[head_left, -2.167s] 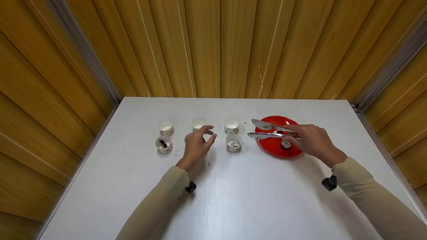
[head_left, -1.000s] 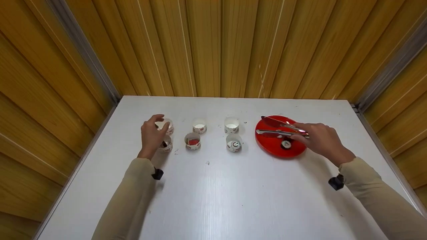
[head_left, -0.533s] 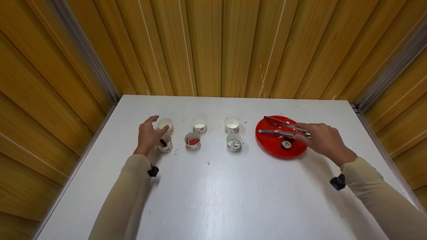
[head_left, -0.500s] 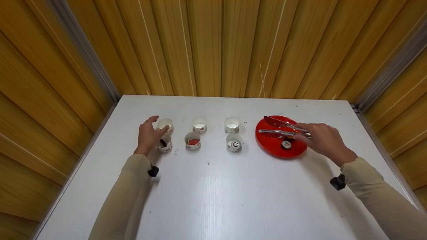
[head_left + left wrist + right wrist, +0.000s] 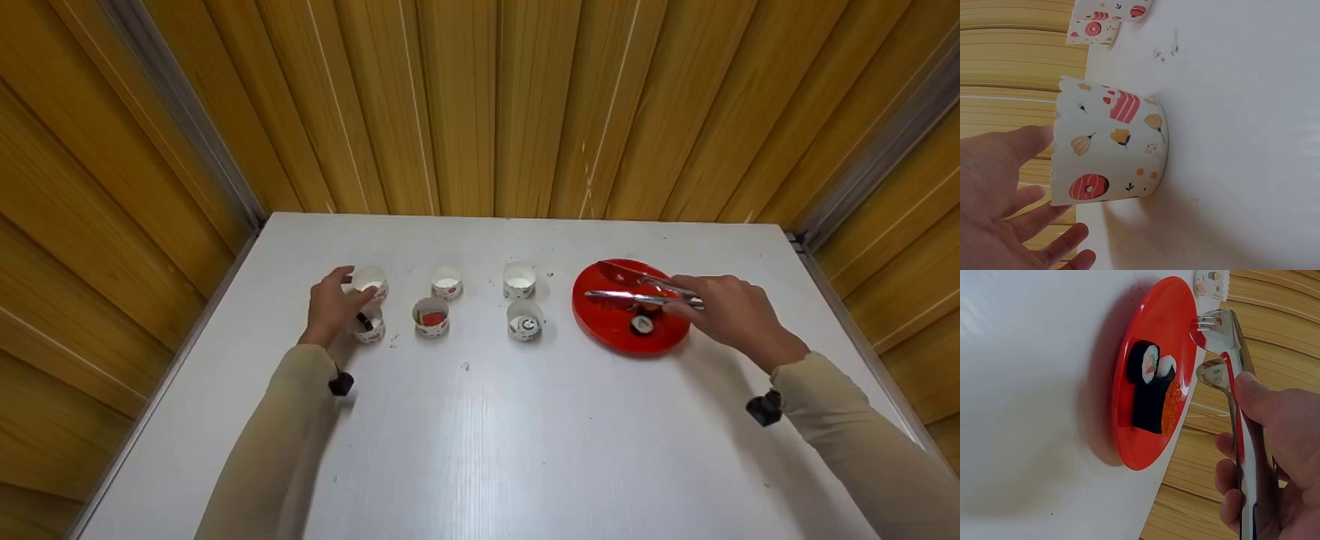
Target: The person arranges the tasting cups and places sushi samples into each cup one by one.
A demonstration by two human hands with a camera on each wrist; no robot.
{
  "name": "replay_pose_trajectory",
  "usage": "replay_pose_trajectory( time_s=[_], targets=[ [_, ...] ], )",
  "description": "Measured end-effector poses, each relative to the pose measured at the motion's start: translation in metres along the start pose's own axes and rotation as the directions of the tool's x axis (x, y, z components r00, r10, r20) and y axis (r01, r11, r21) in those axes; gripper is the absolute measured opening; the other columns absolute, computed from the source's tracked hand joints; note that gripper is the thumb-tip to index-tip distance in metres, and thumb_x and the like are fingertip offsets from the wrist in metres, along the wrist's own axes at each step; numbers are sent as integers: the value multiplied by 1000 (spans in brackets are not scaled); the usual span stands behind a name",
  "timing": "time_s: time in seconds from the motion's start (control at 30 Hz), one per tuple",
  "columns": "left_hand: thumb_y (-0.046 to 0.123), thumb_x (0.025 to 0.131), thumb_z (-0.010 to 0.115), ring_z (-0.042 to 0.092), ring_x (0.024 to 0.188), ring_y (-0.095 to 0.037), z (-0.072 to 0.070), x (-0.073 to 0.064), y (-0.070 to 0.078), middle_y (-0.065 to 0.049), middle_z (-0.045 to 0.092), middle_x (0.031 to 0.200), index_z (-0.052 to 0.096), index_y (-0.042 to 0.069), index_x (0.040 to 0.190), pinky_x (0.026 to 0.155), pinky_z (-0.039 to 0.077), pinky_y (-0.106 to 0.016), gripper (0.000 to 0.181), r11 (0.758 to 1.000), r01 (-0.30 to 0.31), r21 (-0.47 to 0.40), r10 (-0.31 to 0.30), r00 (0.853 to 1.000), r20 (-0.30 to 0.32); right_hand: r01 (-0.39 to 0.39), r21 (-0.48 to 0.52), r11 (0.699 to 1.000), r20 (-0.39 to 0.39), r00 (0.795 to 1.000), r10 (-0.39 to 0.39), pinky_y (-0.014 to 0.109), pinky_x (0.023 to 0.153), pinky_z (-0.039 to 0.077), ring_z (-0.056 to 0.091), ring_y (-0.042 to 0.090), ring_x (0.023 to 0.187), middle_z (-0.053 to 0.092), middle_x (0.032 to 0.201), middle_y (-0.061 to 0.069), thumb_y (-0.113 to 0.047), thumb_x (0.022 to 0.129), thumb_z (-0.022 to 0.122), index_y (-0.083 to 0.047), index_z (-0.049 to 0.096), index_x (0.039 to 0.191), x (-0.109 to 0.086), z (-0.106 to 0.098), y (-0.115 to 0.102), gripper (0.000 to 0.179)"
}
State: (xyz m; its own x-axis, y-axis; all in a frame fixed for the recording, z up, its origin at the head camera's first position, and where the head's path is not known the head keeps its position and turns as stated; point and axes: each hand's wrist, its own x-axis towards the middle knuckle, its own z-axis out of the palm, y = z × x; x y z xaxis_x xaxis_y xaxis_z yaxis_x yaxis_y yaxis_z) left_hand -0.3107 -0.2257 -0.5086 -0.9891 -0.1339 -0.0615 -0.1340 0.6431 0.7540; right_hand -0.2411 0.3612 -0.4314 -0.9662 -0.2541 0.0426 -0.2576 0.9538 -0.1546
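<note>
My left hand point(image 5: 330, 306) is beside the back-left paper cup point(image 5: 379, 292), fingers loosely bent, thumb across the cup's front. In the left wrist view the front-left paper cup point(image 5: 1112, 140), printed with cakes and donuts, partly hides the thumb. My right hand point(image 5: 739, 315) grips metal serving tongs point(image 5: 1247, 461), one tip forked and the other spoon-shaped. The parted tips are over the red plate point(image 5: 600, 330). On it lie a sushi roll point(image 5: 1144, 363), a roe-topped sushi point(image 5: 1151, 408) and a white piece with a dark band point(image 5: 1167, 367). Nothing shows between the tips.
More paper cups stand in two rows: a front-middle cup point(image 5: 433, 330) with a red piece, a front-right cup point(image 5: 523, 334) with a white round piece, a back-middle cup point(image 5: 448, 292) and a back-right cup point(image 5: 519, 291). Wood-patterned panels point(image 5: 480, 112) border the white table point(image 5: 480, 435).
My left hand has gone from the front-middle cup to the left pair of cups and dipped slightly. My right hand has shifted a little rightward with the tongs over the plate.
</note>
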Motion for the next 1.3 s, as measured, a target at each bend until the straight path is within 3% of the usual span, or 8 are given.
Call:
replay_pose_trajectory(
  time_s=[0.23,0.57,0.9,1.3],
  targets=[
    [33,99,70,45,138,-38,1,4,-3,-21,52,147,44,5,153,115,35,-52,66,1000,18,9,-18,1000,9,-4,2,1000,12,1000,4,36,56,47,61,29,79,75,107,19,-36,93,77,-8,67,135,0,-4,2,52],
    [34,99,70,49,132,-37,0,4,-6,-21,53,145,47,5,151,112,40,-51,64,999,19,-35,-18,1000,11,-16,-19,1000,57,998,18,40,60,50,62,31,83,73,113,22,-36,94,76,-8,68,132,4,-11,2,48],
    [31,99,70,53,127,-39,0,2,-9,-25,55,141,47,0,150,107,43,-52,64,998,-50,-42,50,999,1,-1,-69,998,29,1000,3,41,55,49,61,30,77,74,107,21,-32,91,79,-6,72,124,7,-17,3,42],
    [31,99,70,54,127,-37,1,1,-6,-24,55,142,47,1,150,106,45,-50,64,999,-23,-40,23,1000,-5,-5,-90,996,58,998,11,39,54,48,59,27,72,75,100,18,-28,90,82,-1,73,121,10,-15,-1,41]
  ],
)
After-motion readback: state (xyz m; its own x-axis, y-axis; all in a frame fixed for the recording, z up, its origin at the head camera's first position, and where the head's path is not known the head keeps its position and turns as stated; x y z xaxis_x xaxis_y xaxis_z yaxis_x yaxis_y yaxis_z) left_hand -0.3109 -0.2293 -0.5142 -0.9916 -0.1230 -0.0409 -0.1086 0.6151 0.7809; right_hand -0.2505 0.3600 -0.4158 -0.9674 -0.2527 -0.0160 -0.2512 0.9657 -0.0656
